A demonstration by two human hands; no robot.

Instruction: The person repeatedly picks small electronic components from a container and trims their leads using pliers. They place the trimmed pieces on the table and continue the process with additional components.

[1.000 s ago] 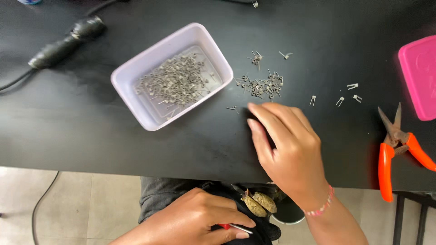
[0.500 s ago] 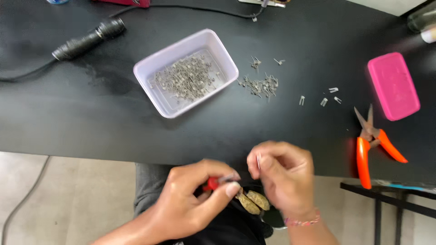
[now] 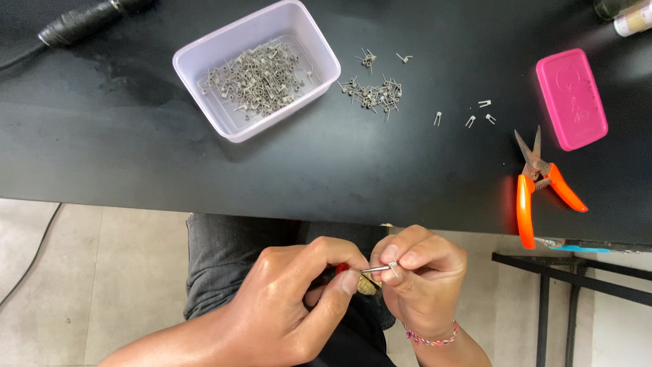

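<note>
Two hands meet: left hand pinches thin tool against right hand grip

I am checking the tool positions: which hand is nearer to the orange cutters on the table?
The right hand. It is below the orange cutters and to their left, off the table edge; the left hand is further left, beyond the right hand.

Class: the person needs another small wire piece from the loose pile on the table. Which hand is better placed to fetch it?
Right, probably. The right hand pinches only a small wire piece; the left hand holds the red-handled tool.
</note>
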